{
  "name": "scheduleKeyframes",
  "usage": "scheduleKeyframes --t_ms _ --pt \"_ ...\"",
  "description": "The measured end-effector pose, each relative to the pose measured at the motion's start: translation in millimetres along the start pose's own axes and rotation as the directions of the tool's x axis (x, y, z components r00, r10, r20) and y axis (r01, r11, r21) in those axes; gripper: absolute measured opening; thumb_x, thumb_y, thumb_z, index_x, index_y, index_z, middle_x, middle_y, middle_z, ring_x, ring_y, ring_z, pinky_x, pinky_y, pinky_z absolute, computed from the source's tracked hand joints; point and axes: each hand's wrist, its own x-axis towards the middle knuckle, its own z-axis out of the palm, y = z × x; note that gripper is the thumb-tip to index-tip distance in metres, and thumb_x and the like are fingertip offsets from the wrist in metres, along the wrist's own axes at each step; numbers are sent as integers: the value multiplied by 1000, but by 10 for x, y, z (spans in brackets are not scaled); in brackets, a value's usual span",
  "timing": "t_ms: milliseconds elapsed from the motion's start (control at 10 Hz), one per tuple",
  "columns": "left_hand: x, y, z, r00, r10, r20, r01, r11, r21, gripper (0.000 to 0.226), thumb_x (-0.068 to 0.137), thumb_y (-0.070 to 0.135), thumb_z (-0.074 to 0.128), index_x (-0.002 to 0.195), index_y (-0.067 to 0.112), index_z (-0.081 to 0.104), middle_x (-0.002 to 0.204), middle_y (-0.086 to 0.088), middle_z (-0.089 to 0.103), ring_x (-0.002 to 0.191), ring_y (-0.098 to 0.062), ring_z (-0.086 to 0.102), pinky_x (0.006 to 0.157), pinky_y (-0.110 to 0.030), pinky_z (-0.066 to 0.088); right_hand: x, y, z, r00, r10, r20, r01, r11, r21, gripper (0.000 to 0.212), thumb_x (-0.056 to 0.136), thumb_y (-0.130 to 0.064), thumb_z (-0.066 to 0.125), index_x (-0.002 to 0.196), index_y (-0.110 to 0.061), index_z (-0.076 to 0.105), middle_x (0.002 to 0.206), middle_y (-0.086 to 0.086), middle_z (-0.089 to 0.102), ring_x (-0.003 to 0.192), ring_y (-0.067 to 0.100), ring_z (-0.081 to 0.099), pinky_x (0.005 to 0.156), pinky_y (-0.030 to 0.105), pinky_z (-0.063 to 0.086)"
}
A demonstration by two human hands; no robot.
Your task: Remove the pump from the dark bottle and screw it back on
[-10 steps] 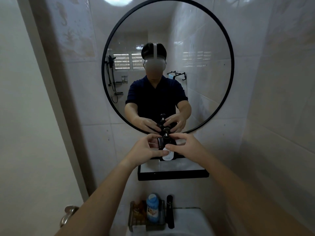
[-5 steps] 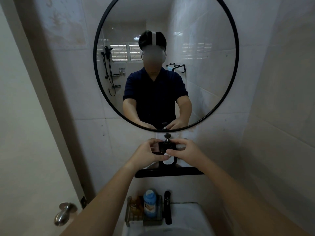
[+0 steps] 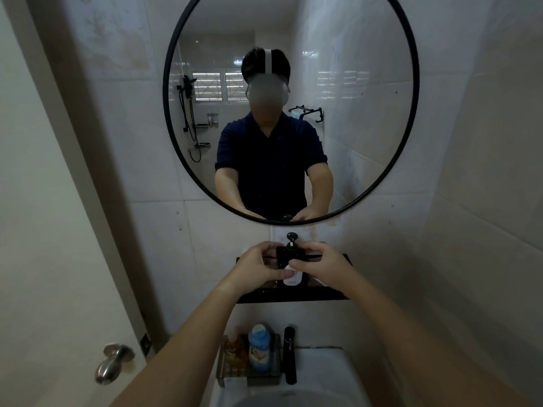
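At frame centre both the left hand (image 3: 258,264) and right hand (image 3: 318,264) clasp the dark bottle (image 3: 289,267), pump (image 3: 292,240) seemingly seated; twisting could tip it off the shelf (image 3: 293,296).

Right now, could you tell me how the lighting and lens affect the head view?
Head view: dim, corners darkened; wide-angle lens bows the mirror and walls; dark bottle nearly silhouetted between left hand and right hand; face blurred.

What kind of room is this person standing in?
Most likely a small home bathroom: a round mirror hangs on tiled wall above a white sink, and the mirror reflects a shower.
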Motion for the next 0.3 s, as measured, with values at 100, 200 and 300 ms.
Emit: scheduleKeyframes --t_ms 100,200,300 --pt "-47 37 -8 999 26 -26 -25 999 25 86 75 34 101 151 26 60 139 5 71 119 -8 73 99 -33 65 -30 -45 -33 1000 -3 0 3 1000 7 56 90 -32 85 143 -26 67 121 -25 63 118 0 63 101 23 51" --pt "-259 183 -38 985 112 -129 -109 994 32 70 84 25 95 146 25 61 130 14 69 104 6 71 83 -11 60 -20 -40 -139 1000 21 -9 -20 999 29 53 86 -40 86 137 -37 70 136 -12 63 128 12 64 111 41 55" --pt "-575 138 26 919 189 -345 -219 974 -50 37 95 23 85 127 34 70 114 12 73 99 -11 75 83 -25 65 -44 -47 -310 999 40 -23 -39 999 28 49 90 -41 82 136 -30 70 145 -2 60 118 14 71 99 40 64"
